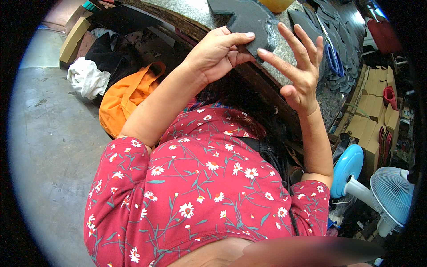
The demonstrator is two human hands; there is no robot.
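A dark grey, flat cut-out piece with curved edges lies at the near edge of the worktable. My left hand pinches its near end, thumb on top and the other fingers curled underneath. The piece's right edge looks pale and shiny. Just right of it, my right hand is raised with its fingers spread and nothing visible in them. Its index fingertip comes close to the piece's near corner; whether they touch, I cannot tell. Scissors with blue handles rest beyond my right hand on heaped dark grey cut pieces.
The speckled table top has a worn dark front edge. A yellow bowl is at the far side. An orange bag and white cloth lie left. Cardboard boxes and a blue-and-white fan stand right.
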